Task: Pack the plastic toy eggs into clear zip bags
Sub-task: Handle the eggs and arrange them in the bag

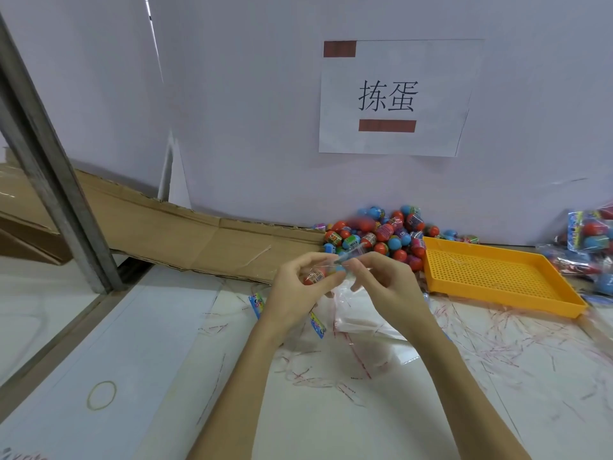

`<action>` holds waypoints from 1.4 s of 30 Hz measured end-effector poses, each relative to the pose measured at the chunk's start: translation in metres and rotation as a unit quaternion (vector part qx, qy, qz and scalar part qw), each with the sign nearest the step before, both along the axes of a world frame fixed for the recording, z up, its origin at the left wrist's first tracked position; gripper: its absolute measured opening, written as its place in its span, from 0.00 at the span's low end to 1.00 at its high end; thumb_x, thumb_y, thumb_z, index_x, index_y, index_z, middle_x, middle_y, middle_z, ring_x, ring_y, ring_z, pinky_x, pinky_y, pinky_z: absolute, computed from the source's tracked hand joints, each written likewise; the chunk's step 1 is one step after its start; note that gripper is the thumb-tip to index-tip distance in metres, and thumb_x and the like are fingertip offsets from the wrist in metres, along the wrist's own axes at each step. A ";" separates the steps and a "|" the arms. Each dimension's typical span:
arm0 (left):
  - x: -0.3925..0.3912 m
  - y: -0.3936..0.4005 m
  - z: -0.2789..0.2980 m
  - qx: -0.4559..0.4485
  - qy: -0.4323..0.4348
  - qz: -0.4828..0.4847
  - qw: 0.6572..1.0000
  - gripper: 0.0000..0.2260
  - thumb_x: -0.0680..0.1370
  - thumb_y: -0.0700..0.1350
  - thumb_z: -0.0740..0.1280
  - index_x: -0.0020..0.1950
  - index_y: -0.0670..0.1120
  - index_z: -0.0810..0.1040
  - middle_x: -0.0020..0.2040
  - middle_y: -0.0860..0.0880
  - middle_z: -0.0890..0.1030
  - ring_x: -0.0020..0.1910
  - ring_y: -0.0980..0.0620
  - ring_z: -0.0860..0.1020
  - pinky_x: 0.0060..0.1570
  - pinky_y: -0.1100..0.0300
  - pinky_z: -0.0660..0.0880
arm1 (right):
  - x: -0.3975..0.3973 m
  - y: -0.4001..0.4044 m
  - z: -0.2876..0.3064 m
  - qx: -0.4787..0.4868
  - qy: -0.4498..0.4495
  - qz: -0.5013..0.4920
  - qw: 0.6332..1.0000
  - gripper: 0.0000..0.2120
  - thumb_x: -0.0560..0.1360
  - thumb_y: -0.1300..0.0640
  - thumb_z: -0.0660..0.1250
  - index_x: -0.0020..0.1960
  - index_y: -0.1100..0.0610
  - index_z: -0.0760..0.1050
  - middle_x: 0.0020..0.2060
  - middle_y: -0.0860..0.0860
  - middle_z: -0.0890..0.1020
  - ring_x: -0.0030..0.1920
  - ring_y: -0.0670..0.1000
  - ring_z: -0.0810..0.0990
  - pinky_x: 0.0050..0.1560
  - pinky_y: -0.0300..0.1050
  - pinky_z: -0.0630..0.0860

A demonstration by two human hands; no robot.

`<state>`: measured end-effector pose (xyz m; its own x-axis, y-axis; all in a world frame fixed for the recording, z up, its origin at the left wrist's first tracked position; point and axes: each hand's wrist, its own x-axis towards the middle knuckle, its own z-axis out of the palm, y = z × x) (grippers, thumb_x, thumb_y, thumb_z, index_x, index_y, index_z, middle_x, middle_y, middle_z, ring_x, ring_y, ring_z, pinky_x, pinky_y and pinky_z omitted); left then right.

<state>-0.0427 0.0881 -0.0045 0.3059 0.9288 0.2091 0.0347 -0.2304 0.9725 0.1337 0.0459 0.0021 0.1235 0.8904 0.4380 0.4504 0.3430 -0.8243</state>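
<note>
One red-and-blue plastic toy egg (317, 276) with a printed label band is all that's in play right now, just left of the frame's centre, held up off the table. The left hand (300, 293) has its fingers curled round that egg, and a thin clear zip bag (345, 295) looks wrapped over it, though the film is too see-through to tell how far in the egg sits. The right hand (381, 283) pinches the bag's upper edge right next to it, so both hands are close together and busy.

My take on doing this bit well: keep the mouth held wide with the right fingers and push the egg fully down before trying the seal, otherwise the film bunches up.

Under the hands lies a stack of flat clear bags (365, 323). Up and to the right, the heap of loose coloured eggs (381, 234) sits against the white wall, touching the empty yellow perforated plastic tray (497, 277). Finished filled bags (590, 240) pile at the far right edge.
</note>
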 end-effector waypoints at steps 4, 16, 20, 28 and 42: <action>-0.003 0.001 -0.003 -0.011 -0.017 -0.001 1.000 0.18 0.74 0.50 0.79 0.63 0.55 0.83 0.51 0.54 0.87 0.44 0.52 0.87 0.40 0.62 0.80 | 0.003 -0.002 -0.001 -0.039 -0.040 0.049 0.997 0.07 0.75 0.51 0.75 0.52 0.48 0.83 0.46 0.39 0.84 0.45 0.44 0.83 0.39 0.35 0.77; -0.003 -0.001 0.000 -0.014 -0.021 -0.021 0.999 0.09 0.77 0.55 0.74 0.55 0.55 0.86 0.48 0.52 0.88 0.43 0.51 0.86 0.34 0.62 0.79 | 0.003 -0.001 -0.005 -0.048 -0.093 0.040 0.994 0.07 0.74 0.49 0.76 0.50 0.45 0.80 0.43 0.38 0.82 0.41 0.44 0.79 0.37 0.33 0.73; -0.002 -0.001 -0.002 -0.016 -0.025 -0.012 0.999 0.07 0.77 0.54 0.75 0.53 0.55 0.87 0.47 0.52 0.88 0.46 0.52 0.86 0.39 0.58 0.83 | 0.003 -0.002 -0.003 -0.077 -0.086 0.072 0.991 0.05 0.77 0.48 0.73 0.50 0.48 0.83 0.42 0.40 0.86 0.43 0.43 0.82 0.40 0.33 0.75; -0.003 -0.001 -0.001 -0.028 -0.050 -0.037 0.998 0.16 0.77 0.58 0.71 0.59 0.51 0.85 0.53 0.53 0.88 0.54 0.54 0.86 0.52 0.55 0.84 | 0.003 -0.003 0.000 -0.086 -0.082 0.081 0.990 0.05 0.77 0.50 0.73 0.45 0.51 0.85 0.38 0.42 0.85 0.38 0.41 0.80 0.38 0.34 0.73; -0.012 0.011 -0.003 0.095 0.058 0.245 0.963 0.18 0.85 0.56 0.62 0.48 0.51 0.88 0.52 0.66 0.80 0.66 0.51 0.75 0.69 0.40 0.69 | 0.005 -0.006 0.006 0.041 -0.097 -0.083 0.991 0.06 0.75 0.57 0.76 0.47 0.47 0.82 0.40 0.37 0.82 0.44 0.41 0.79 0.39 0.29 0.72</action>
